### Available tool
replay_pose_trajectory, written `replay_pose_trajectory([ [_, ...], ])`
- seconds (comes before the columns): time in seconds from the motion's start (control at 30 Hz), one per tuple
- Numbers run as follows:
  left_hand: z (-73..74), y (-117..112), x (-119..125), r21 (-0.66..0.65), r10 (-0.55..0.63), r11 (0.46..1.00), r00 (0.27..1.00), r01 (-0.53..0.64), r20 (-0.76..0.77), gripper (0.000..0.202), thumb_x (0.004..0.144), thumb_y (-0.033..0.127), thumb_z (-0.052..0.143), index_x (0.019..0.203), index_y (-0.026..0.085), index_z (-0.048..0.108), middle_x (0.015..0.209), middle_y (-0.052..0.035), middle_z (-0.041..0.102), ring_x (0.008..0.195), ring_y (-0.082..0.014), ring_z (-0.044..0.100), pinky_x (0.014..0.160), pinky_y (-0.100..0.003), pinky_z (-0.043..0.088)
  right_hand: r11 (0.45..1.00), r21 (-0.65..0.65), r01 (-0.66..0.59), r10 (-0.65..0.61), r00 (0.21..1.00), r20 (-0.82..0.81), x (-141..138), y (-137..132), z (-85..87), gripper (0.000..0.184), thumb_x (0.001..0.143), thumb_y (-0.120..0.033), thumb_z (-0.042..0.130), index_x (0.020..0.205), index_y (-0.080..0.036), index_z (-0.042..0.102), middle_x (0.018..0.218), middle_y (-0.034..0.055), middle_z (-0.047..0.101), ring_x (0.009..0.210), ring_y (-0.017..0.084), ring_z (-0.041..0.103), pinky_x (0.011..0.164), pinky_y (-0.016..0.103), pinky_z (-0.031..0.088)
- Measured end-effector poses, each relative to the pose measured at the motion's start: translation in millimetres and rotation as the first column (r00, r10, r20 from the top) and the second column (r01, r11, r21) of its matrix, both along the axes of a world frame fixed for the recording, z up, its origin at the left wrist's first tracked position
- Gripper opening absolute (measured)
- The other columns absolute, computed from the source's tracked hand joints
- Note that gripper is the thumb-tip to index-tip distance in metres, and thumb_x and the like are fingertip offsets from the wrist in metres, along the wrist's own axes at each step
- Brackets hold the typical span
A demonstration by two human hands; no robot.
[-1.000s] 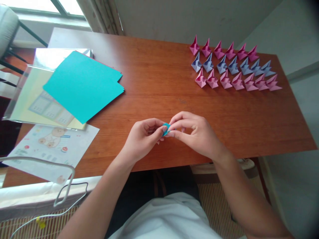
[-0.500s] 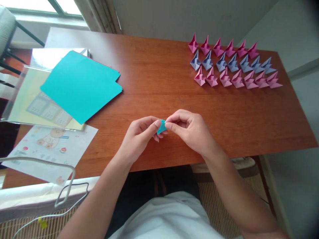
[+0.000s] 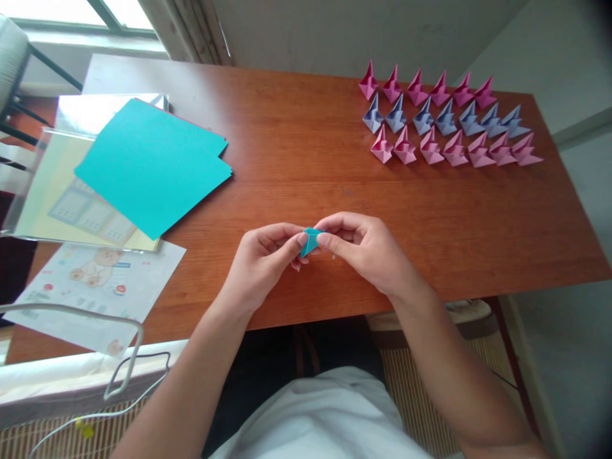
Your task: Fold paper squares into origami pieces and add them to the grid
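A small piece of folded turquoise paper [image 3: 311,240] is pinched between my two hands, above the front part of the wooden table. My left hand [image 3: 268,255] grips its left side with thumb and fingers. On its right side, the thumb and fingertips of my right hand [image 3: 361,245] are closed on it. The fingers partly cover the paper, so its full shape is hidden. Folded paper figures stand in rows at the far right: dark pink ones [image 3: 416,89] at the back, lilac ones [image 3: 422,118] in the middle, light pink ones [image 3: 431,148] in front.
Large turquoise sheets [image 3: 153,169] lie on the table's left side, over a clear plastic sleeve [image 3: 36,185] with yellowish paper. Nearer me is a white sheet with a printed bear [image 3: 143,287]. A bent grey tube [image 3: 86,313] and a white cable [image 3: 102,413] are at lower left.
My right fingers have shifted slightly on the folded turquoise paper, and a wider, flatter face of it shows. Both hands stay in nearly the same place.
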State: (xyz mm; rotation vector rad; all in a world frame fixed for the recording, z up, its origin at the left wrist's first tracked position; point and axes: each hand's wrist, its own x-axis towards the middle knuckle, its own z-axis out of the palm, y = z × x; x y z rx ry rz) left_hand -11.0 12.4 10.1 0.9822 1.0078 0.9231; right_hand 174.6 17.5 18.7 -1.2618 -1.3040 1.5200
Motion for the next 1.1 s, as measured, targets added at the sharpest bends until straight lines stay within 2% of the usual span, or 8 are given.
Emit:
replay_pose_trajectory([
  [0.23,0.9,-1,1,0.008,0.010,1.000,1.000,-0.010,-0.006,0.021,0.089,0.037,0.076,0.091,0.017,0.081,0.078,-0.0028,0.076,0.065,-0.0091,0.062,0.059,-0.017,0.051,0.997,0.031,0.064,-0.065,0.997,0.030,-4,1,-3.7,0.009,0.083,-0.026,0.076,0.090,-0.019,0.076,0.089,0.0024,0.079,0.081,0.017,0.074,0.073,0.028,0.059],
  [0.43,0.3,-2,4,-0.010,0.066,0.998,0.997,-0.066,-0.028,0.022,0.072,0.028,0.091,0.086,0.016,0.078,0.073,-0.0009,0.075,0.063,-0.0099,0.064,0.056,-0.017,0.050,0.994,0.054,0.097,-0.099,0.994,0.041,-8,0,-4.0,0.007,0.083,-0.023,0.076,0.087,-0.018,0.076,0.084,0.0019,0.078,0.074,0.014,0.071,0.066,0.025,0.057],
  [0.83,-2.0,-3,3,0.019,0.116,0.993,0.991,-0.115,-0.073,0.019,0.074,0.028,0.089,0.084,0.016,0.077,0.072,-0.0016,0.075,0.060,-0.0094,0.063,0.052,-0.016,0.046,0.989,0.067,0.129,-0.130,0.991,0.012,-16,-1,1.2,0.003,0.082,-0.018,0.075,0.084,-0.017,0.073,0.075,0.0003,0.075,0.064,0.012,0.068,0.057,0.022,0.056],
  [0.97,0.9,-4,4,0.021,0.110,0.994,0.990,-0.108,-0.088,0.022,0.074,0.031,0.089,0.081,0.016,0.075,0.072,-0.0029,0.076,0.060,-0.0104,0.063,0.052,-0.018,0.046,0.996,0.045,0.080,-0.082,0.996,0.035,-12,-4,0.8,0.007,0.084,-0.023,0.075,0.087,-0.018,0.071,0.079,0.0006,0.074,0.067,0.013,0.069,0.060,0.025,0.058],
  [1.1,2.7,-5,8,0.011,0.081,0.997,0.991,-0.080,-0.109,0.028,0.072,0.037,0.090,0.080,0.015,0.074,0.074,-0.0044,0.076,0.061,-0.0131,0.065,0.053,-0.022,0.049,0.998,0.067,-0.007,-0.003,0.990,0.143,-4,-8,3.1,0.008,0.088,-0.027,0.072,0.090,-0.020,0.069,0.085,0.0012,0.074,0.074,0.015,0.070,0.069,0.028,0.060],
])
